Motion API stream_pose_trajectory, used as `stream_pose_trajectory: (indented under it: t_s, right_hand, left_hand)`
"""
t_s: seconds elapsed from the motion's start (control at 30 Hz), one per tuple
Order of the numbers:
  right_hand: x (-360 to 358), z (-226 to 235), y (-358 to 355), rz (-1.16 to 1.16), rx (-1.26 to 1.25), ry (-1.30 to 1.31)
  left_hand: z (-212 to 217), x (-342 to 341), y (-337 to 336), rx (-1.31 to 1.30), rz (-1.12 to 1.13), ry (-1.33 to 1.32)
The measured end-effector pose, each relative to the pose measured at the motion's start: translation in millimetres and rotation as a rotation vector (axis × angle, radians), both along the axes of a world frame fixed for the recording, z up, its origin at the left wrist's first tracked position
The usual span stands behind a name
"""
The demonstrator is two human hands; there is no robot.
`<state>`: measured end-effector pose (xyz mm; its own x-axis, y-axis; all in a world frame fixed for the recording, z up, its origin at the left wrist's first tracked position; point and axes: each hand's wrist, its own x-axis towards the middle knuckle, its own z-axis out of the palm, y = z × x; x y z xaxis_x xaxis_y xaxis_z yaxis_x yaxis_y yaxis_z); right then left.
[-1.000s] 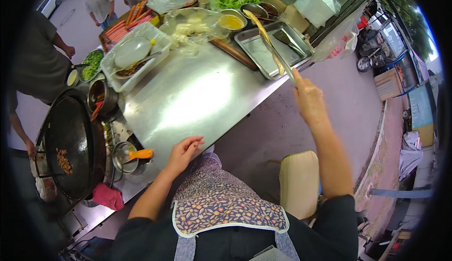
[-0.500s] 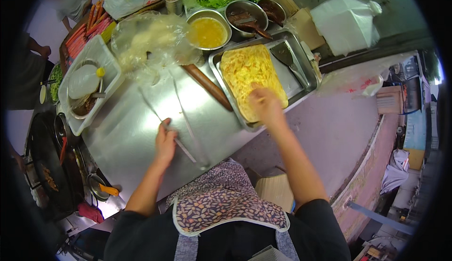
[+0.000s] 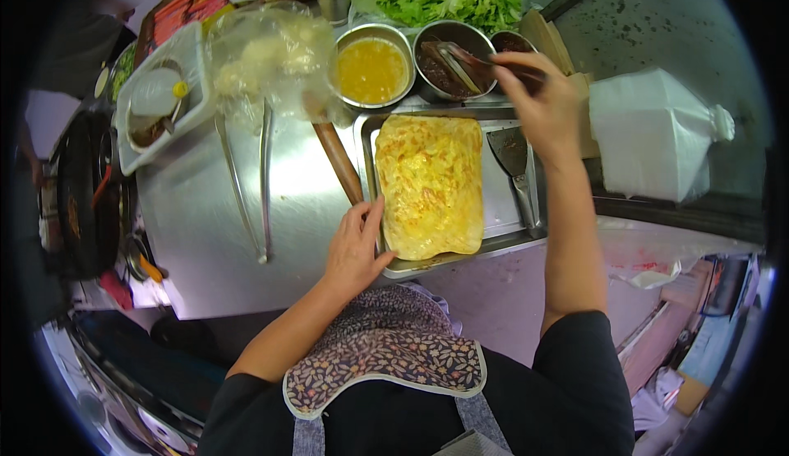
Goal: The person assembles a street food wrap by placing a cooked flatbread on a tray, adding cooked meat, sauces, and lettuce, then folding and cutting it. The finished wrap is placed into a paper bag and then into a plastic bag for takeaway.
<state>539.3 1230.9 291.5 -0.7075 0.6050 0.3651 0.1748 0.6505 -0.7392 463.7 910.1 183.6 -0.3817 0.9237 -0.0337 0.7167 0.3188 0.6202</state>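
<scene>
Since half a second ago, the right hand [image 3: 538, 102] has left the yellow egg crepe [image 3: 429, 185] and now reaches to the dark sauce bowl [image 3: 454, 65] at the bench's far edge, its grip pinching what looks like a brush handle [image 3: 460, 55]. Left hand [image 3: 355, 246] rests spread on the steel tray's [image 3: 509, 209] near-left rim, touching the crepe lying flat inside, beside a scraper [image 3: 514, 160].
</scene>
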Motion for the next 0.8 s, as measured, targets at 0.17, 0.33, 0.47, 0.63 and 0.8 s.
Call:
stream_pose_trajectory:
  t_s: [0.17, 0.33, 0.47, 0.63, 0.8]
  right_hand:
    - [48, -41, -48, 0.231, -0.022, -0.064]
    - [110, -67, -139, 0.561, 0.281, -0.094]
    - [129, -44, -118, 0.224, -0.388, -0.072]
    - [152, -112, -93, -0.193, -0.912, -0.226]
    - [183, -82, -18, -0.303, -0.639, -0.147]
  left_hand:
    - [-3, 28, 20, -0.103, 0.155, 0.144]
    - [-11, 31, 25, -0.135, 0.222, 0.234]
    - [-8, 34, 20, -0.161, 0.262, 0.267]
    - [-8, 26, 30, -0.161, 0.033, 0.345]
    - [-12, 27, 33, -0.135, 0.021, 0.298]
